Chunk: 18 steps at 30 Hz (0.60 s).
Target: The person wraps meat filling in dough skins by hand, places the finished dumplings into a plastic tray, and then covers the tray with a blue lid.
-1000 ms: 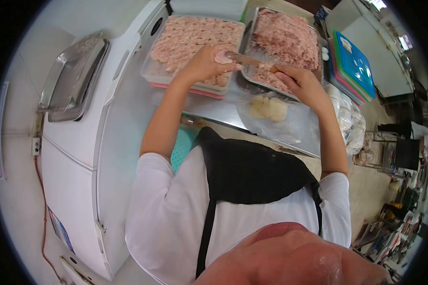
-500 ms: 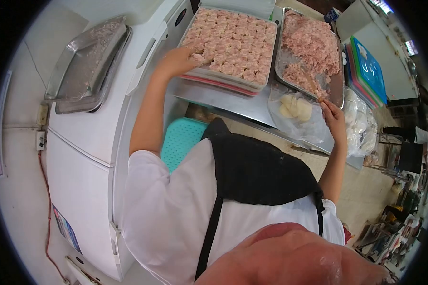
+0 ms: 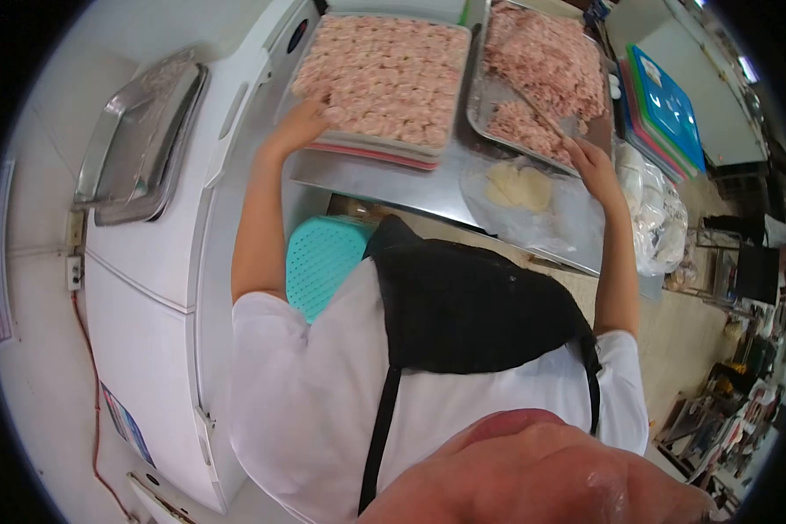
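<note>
Rows of small pink meat dumplings (image 3: pixel 384 74) fill a square tray at the upper middle, stacked on further trays. My left hand (image 3: pixel 301 127) is at this tray's lower left corner, its fingertips against the dumplings; whether they pinch one is too blurred to tell. To the right, a metal tray (image 3: pixel 479 109) holds a heap of minced meat (image 3: pixel 546 57). My right hand (image 3: pixel 596 168), at that tray's lower edge, is closed on a thin stick-like tool (image 3: pixel 535 106) that reaches into the meat. Round pale wrappers (image 3: pixel 520 186) lie on clear plastic below the metal tray.
Coloured lids (image 3: pixel 668 96) are stacked at the right, above plastic-bagged items (image 3: pixel 651 205). A turquoise perforated basket (image 3: pixel 323 262) sits below the steel table (image 3: pixel 393 189). On the white freezer (image 3: pixel 157 253) at the left rests an empty metal pan (image 3: pixel 140 144).
The view has shifted, so both trays appear further left and higher. The tool in my right hand now shows across the meat. My left hand stays at the dumpling tray's corner.
</note>
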Motion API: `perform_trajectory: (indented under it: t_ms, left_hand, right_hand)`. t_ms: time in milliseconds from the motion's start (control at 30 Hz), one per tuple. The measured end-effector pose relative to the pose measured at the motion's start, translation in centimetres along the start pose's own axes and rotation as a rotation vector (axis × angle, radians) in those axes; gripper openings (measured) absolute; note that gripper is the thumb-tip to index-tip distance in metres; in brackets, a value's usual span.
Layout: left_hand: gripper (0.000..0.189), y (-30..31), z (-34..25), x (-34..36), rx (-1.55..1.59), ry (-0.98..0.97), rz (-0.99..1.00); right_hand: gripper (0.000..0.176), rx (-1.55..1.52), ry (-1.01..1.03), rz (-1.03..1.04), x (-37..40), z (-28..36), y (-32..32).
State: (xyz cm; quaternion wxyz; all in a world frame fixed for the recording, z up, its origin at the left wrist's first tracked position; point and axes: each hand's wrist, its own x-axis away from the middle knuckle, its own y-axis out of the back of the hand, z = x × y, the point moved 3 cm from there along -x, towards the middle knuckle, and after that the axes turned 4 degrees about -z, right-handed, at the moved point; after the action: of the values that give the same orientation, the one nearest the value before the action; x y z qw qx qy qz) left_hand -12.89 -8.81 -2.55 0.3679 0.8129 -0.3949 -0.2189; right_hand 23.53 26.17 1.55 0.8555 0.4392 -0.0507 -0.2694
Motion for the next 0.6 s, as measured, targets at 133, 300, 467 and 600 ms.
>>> perform_trajectory:
  t_ms: [133,300,467,600]
  left_hand:
    - [0.059,-0.7,0.8,-1.1,-0.119,0.127,0.0]
    - [0.045,0.4,-9.8,1.1,-0.376,0.087,-0.39]
    - [0.033,-7.7,-21.4,1.1,0.247,0.013,-0.194]
    - [0.03,-21.4,-22.9,0.2,0.208,-0.309,0.091]
  right_hand:
    - [0.028,0.514,0.132,0.144,-5.2,-2.9,0.0]
    - [0.017,0.603,0.423,0.116,-7.2,-4.6,-4.5]
    - [0.02,0.587,0.36,0.288,-4.3,-2.7,-4.3]
    - [0.032,0.223,0.294,0.298,-3.2,-4.7,-3.3]
